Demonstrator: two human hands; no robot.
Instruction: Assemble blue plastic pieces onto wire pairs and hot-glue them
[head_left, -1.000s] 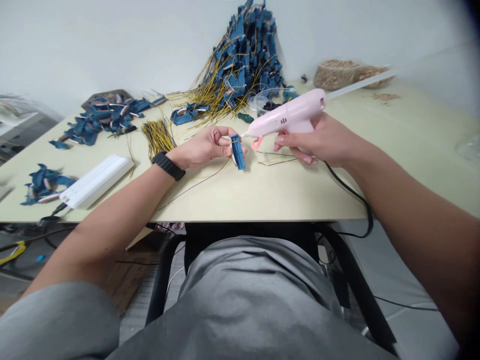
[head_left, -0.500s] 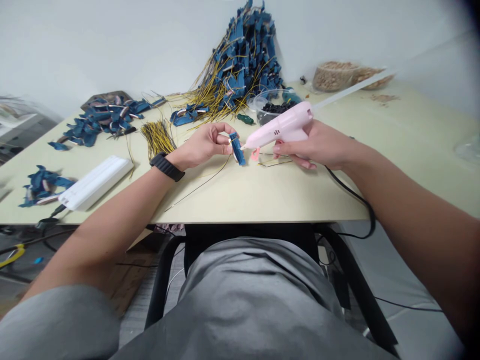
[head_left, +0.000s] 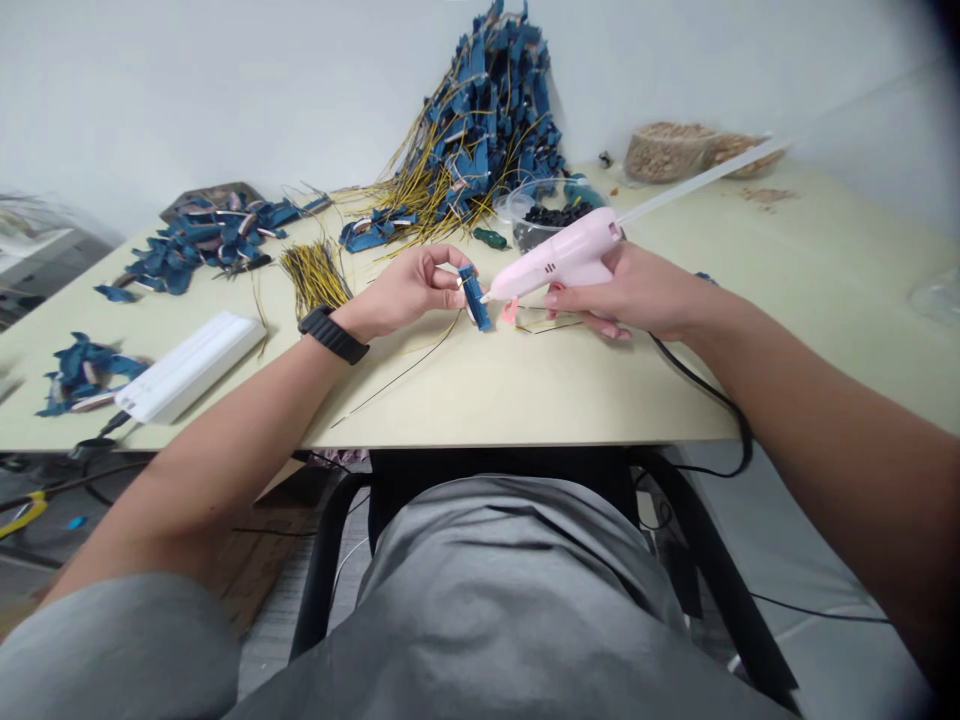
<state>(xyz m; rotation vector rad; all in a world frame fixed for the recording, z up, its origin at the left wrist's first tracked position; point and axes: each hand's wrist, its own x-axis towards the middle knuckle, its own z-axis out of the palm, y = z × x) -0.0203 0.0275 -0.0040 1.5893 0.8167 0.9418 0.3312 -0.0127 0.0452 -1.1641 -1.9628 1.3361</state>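
Between the thumb and fingers of my left hand (head_left: pixel 424 290) is a small blue plastic part (head_left: pixel 474 298), held tilted above the table. A thin dark wire (head_left: pixel 405 372) trails from it down to the left. My right hand (head_left: pixel 630 290) is wrapped round a pale pink hot glue gun (head_left: pixel 559 255), with a long translucent glue stick (head_left: pixel 701 185) out of its back. The gun's nozzle is at the blue part's right side; whether they touch I cannot tell. A pink-orange piece (head_left: pixel 510 311) shows just below the nozzle.
A tall heap of blue parts (head_left: pixel 487 120) with yellow and black wires stands at the back. To the left are a wire bundle (head_left: pixel 315 278), more blue parts (head_left: pixel 199 240) and a white power strip (head_left: pixel 196 365). A tub of black pieces (head_left: pixel 536 228) sits behind the gun.
The glue gun's rear end has dipped slightly, and its nozzle remains by the blue part. My left hand has hardly moved.
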